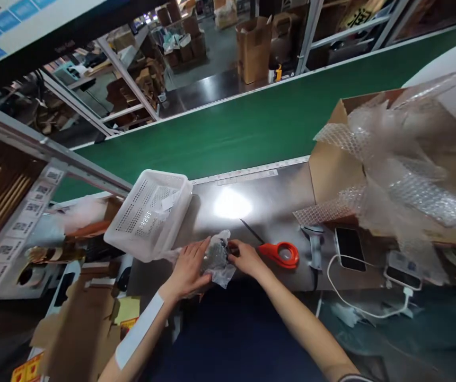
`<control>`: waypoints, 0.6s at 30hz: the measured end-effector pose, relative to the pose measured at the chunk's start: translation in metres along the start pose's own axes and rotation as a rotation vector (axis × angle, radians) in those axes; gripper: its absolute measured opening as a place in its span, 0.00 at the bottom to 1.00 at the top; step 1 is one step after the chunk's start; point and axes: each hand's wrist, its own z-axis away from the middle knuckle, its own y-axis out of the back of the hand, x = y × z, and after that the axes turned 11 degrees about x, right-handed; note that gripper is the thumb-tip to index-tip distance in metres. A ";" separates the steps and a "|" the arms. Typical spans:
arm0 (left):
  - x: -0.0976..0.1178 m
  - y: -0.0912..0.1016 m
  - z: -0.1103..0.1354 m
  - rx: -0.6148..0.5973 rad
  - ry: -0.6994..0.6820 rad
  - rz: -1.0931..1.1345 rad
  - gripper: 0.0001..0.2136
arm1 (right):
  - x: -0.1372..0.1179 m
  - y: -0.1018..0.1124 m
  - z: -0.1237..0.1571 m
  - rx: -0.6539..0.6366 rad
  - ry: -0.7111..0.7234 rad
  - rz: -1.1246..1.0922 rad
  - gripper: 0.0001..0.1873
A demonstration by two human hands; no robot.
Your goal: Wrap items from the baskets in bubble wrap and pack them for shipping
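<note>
A small dark item wrapped in clear crinkled plastic (217, 260) lies between my two hands at the metal worktop's near edge. My left hand (189, 266) holds the wrap from the left, fingers together along it and thumb below. From the right, my right hand (246, 259) pinches the wrap's edge beside a dark part with its curled fingers. The plastic hides what the item is. Just right of my right hand lies a pair of scissors with red-orange handles (279, 254). A white perforated basket (134, 245) stands left of my hands, with a white paper slip (168, 202) inside.
Bubble wrap (422, 175) spills from a large cardboard box (333, 170) at right. Near it lie a handheld scanner (315, 249), a phone (350, 248) and a white cable (347, 302). A green conveyor belt (228, 138) runs behind the worktop. An open carton (79, 329) is at lower left.
</note>
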 end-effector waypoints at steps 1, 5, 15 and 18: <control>0.001 0.000 0.003 0.010 -0.004 0.032 0.44 | 0.001 0.001 0.001 -0.010 -0.003 0.001 0.28; 0.006 0.008 0.017 -0.016 -0.051 0.043 0.41 | 0.009 0.020 0.009 -0.122 0.161 -0.114 0.44; -0.034 0.026 0.091 -0.021 0.415 0.055 0.55 | -0.023 0.033 -0.019 -0.322 0.473 0.368 0.74; -0.044 0.016 0.094 0.078 0.480 0.294 0.40 | -0.034 0.025 -0.026 -0.332 0.369 0.435 0.63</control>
